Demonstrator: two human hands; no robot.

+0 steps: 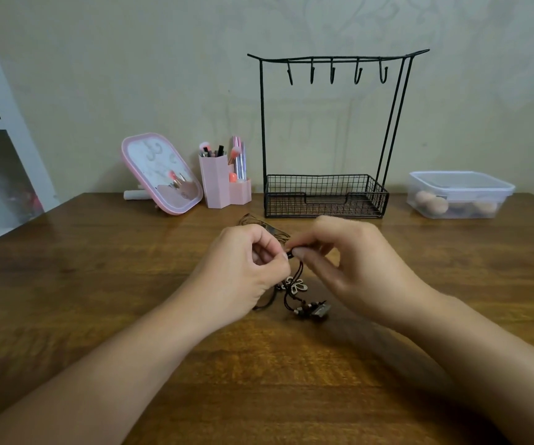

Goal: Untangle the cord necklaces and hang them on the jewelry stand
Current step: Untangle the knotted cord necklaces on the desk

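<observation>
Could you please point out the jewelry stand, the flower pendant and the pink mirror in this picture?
Jewelry stand (262, 123): head view, on its left upright post.
Flower pendant (295, 285): head view, on its petals, below the hands.
Pink mirror (159, 168): head view, on its glass.

Single head-worn view, forward and down (wide-angle), close over the table (98, 284), wall behind.

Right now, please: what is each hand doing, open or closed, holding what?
Left hand: closed, pinching the tangled dark cord necklaces.
Right hand: closed, pinching the same cords at the knot.
</observation>
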